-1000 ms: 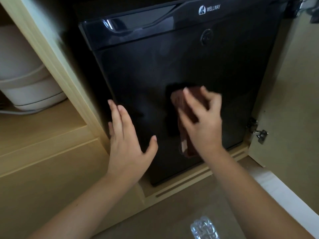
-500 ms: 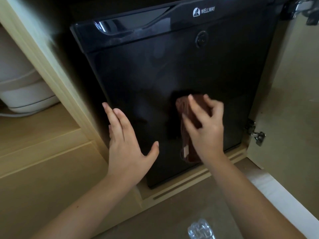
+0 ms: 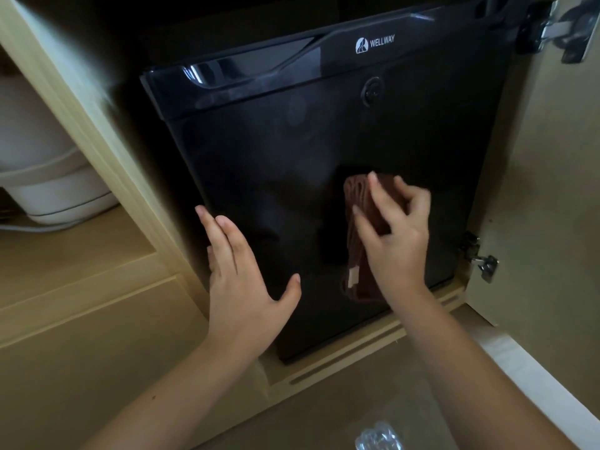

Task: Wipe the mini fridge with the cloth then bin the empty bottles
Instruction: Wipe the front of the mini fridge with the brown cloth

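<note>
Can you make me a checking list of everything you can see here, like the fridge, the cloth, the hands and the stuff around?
Surface: black mini fridge door, shut, glossy, set in a wooden cupboard.
Job's things: brown cloth pressed on the lower door; a clear crinkly thing, maybe a bottle, on the floor at the bottom edge, mostly cut off.
Clutter: nothing seen.
Hands: right hand holds the cloth against the door; left hand open and flat at the door's left edge.
Cables: a thin white cable under the white appliance.
Surroundings: white appliance on the left shelf; cupboard door open at right, with metal hinges.
</note>
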Available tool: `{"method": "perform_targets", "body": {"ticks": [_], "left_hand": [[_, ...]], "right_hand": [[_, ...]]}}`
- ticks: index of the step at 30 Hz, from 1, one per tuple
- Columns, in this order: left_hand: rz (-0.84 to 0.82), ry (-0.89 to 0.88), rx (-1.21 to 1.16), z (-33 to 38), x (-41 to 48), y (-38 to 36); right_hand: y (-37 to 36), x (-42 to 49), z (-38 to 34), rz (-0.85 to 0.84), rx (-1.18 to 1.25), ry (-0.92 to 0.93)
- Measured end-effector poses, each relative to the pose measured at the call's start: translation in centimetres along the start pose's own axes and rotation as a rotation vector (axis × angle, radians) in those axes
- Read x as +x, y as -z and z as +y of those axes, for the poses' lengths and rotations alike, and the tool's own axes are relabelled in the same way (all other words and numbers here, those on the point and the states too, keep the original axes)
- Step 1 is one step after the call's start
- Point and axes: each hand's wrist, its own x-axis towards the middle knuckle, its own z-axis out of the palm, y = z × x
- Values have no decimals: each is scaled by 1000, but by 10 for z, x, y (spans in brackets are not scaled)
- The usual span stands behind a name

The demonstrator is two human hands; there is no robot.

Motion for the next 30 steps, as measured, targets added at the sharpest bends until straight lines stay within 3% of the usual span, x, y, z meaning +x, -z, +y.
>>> {"method": "perform_targets", "body": {"ticks": [3, 10, 12, 17, 19, 27, 30], "left_hand": [[-4, 1, 10, 0, 0, 1], [10, 4, 17, 1, 0, 0], [15, 0, 17, 0, 0, 0], [15, -15, 14, -2, 0, 0], [14, -18, 16, -3, 0, 0], [61, 5, 17, -3, 0, -3], [85, 0, 14, -4, -1, -5]], "right_hand": [[-3, -2, 2, 0, -23, 17], [3, -100, 23, -425, -119, -69], [4, -87, 20, -363, -38, -108], [-4, 12, -2, 115, 97, -71], [-6, 21, -4, 136, 84, -50], [2, -94, 26, -403, -73, -83], [13, -70, 22, -346, -34, -77]]}}
